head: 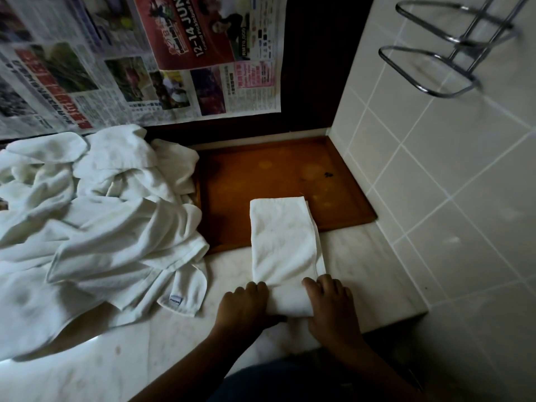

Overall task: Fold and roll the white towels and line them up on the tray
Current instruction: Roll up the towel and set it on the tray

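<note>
At the near edge of the counter (366,268), grips the near end of the folded towel (282,242) with left hand (247,303) and right hand (330,304), fingers curled over it; stretches lengthwise straight ahead onto the tray (261,175); likely rolls forward next.
</note>
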`<action>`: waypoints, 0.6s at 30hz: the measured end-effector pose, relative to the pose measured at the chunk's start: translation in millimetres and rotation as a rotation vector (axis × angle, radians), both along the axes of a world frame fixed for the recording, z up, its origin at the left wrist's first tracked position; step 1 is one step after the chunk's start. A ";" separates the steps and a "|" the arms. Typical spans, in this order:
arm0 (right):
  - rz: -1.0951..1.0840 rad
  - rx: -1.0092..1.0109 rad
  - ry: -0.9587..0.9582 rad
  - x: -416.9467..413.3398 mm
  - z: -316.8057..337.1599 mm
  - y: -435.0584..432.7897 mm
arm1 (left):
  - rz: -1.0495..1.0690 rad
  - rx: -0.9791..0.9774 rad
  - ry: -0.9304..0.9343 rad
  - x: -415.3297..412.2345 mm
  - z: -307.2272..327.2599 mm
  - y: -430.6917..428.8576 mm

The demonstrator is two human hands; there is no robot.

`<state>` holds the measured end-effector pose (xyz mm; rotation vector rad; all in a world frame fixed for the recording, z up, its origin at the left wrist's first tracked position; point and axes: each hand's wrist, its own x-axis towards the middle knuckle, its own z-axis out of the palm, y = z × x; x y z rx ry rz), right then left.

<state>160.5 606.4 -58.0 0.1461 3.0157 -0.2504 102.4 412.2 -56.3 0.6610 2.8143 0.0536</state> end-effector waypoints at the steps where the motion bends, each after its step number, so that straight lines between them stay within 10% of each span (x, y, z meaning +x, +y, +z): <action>1: 0.004 0.003 -0.015 -0.6 0.4 0.2 | -0.036 0.002 0.047 1.7 -3.2 -2.7; 7: 0.065 0.017 -0.149 -5.9 5.6 4.4 | -0.351 0.124 0.465 26.9 -37.5 -17.6; 18: -0.008 0.109 -0.046 5.4 1.9 -17.8 | -0.252 0.071 0.020 -4.2 -6.8 -11.3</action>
